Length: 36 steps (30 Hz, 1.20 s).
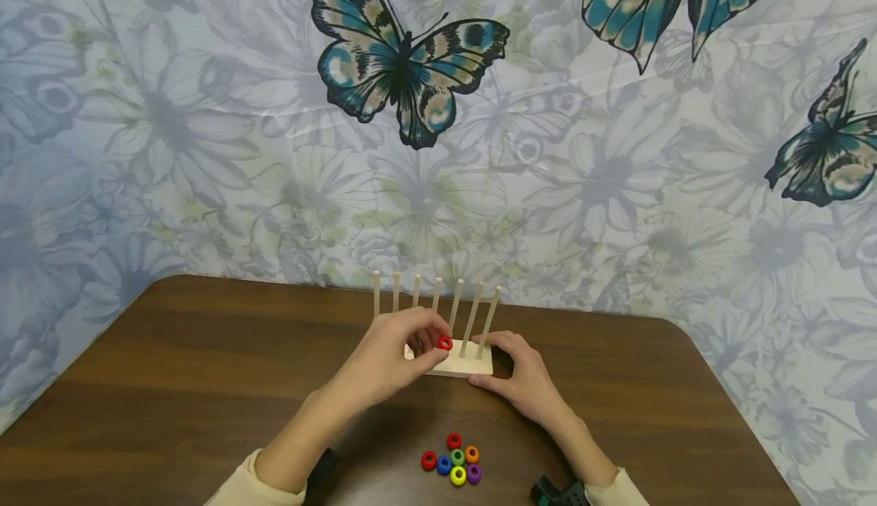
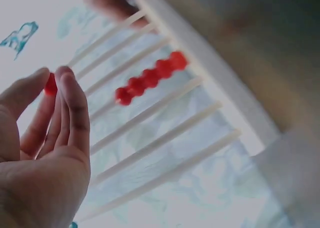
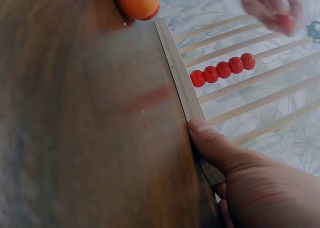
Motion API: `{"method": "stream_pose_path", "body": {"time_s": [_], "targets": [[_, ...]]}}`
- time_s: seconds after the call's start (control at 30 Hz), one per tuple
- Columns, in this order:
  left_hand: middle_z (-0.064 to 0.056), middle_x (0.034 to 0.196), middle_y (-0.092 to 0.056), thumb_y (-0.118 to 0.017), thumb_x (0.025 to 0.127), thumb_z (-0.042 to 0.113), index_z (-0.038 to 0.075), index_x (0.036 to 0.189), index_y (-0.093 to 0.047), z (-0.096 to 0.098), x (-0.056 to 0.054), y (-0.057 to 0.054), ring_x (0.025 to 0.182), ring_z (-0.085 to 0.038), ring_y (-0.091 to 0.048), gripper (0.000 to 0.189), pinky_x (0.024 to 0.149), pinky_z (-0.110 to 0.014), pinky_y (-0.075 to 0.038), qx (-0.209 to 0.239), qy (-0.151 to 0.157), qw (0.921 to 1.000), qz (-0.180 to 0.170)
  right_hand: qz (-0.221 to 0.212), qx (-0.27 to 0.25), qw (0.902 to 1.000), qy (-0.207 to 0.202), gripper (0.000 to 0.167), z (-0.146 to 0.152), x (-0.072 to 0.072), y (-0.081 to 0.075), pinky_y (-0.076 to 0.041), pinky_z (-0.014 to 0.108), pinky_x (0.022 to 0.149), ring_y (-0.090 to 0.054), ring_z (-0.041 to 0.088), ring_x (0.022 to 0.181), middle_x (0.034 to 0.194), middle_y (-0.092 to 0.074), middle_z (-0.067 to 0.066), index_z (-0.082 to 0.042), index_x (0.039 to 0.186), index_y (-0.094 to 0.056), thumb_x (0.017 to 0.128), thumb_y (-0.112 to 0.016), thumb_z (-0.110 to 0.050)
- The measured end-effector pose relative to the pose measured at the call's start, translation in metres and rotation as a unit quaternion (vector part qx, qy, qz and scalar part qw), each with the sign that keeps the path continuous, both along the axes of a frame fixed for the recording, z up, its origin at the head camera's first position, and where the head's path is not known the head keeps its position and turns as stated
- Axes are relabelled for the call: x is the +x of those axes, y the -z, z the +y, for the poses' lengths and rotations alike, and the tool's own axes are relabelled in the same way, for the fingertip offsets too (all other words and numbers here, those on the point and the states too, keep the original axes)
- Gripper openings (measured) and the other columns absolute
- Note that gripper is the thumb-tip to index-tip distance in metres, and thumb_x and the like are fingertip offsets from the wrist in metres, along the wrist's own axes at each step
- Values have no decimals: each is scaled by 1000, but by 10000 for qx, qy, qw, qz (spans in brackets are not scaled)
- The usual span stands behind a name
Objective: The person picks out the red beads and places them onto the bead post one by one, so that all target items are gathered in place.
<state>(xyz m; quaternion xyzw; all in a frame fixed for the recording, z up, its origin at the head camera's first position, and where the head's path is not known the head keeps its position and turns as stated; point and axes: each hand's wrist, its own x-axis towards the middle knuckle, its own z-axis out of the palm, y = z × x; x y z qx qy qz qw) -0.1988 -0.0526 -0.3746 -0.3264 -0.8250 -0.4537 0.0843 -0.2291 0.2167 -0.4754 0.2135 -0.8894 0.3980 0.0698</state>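
My left hand pinches a red bead between thumb and fingers, held in front of the pegs. Behind it stands a pale wooden base with a row of several upright pegs. My right hand grips the base's right end, thumb along the front edge and fingers behind. On the middle peg sits a stack of several red beads, also seen in the left wrist view; my left hand hides it in the head view. The other pegs appear bare.
Nearer me on the brown table lies a loose cluster of beads: two red, one blue, green, orange, yellow and purple. A butterfly-patterned cloth hangs behind the table.
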Motion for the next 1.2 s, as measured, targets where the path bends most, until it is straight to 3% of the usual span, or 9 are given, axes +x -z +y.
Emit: {"method": "stream_pose_path", "body": {"time_s": [0.3,0.47,0.83,1.2], "targets": [[6,88,-72,-83,90,8,15,106,-75,11,-10,-38,76,-6,-67,19,72,-28,-59,727,-713,9939,418,-23,0,10000,-48,55,1,-3,-1,-46,54,111,-58,18,129,133,-69,-8,-27,132,-71,82,-91,-39],[4,87,-73,-83,91,9,14,106,-76,11,-13,-47,77,-8,-67,18,73,-29,-60,953,-1049,9885,525,33,7,9999,-109,55,-1,-4,-2,-47,54,110,-58,18,129,133,-69,-9,-25,132,-71,82,-92,-38],[1,89,-75,-85,89,9,12,105,-79,17,-21,-42,67,-8,-65,17,63,-25,-57,1090,-1852,9721,939,-30,21,10000,30,54,2,-3,0,-46,51,111,-57,14,128,133,-69,-11,-29,131,-71,82,-91,-41],[2,88,-76,-85,88,10,13,105,-80,14,-21,-35,54,-6,-57,18,54,-25,-47,874,-2014,9698,1058,98,47,9999,13,54,1,-3,1,-48,53,109,-59,16,127,132,-69,-9,-27,131,-71,82,-92,-38]]}}
